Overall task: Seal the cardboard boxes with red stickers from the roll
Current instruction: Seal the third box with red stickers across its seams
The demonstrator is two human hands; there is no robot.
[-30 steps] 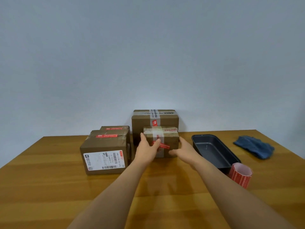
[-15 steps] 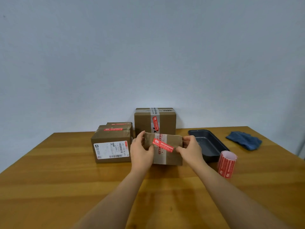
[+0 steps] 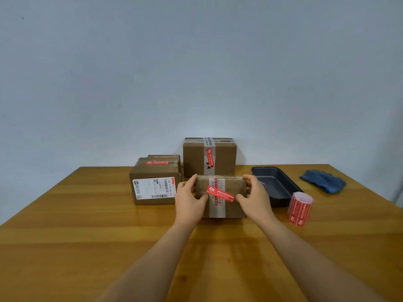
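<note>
A: Start at the left. What stands there?

B: On the wooden table (image 3: 65,225), a low cardboard box with a white shipping label (image 3: 154,185) on its near face and a red sticker across its top. A second low box (image 3: 165,157) sits just behind it, touching, also with a red strip on top.

A: And next along?

B: A taller box (image 3: 209,158) at the back near the wall, banded with pale tape, a red sticker (image 3: 210,157) running down its front.

A: Where is the box being worked on?

B: In front of the taller one, near the middle of the table. This small box (image 3: 221,196) is held between both hands, tilted so its taped face looks toward the camera. A red sticker (image 3: 220,193) lies slantwise across the pale tape on that face.

A: How do the hands hold it?

B: The left hand (image 3: 188,200) clasps the left end, fingers (image 3: 193,180) curled over the upper edge, thumb pressed on the front. The right hand (image 3: 254,199) grips the right end the same way, thumb on the front beside the sticker's end. Whether the box's lower edge rests on the table I cannot tell.

A: And to the right?

B: A dark metal baking pan (image 3: 274,184), then the sticker roll (image 3: 300,209) standing upright near the pan's near corner, and farther back a crumpled blue cloth (image 3: 322,180), well apart from the boxes.
</note>
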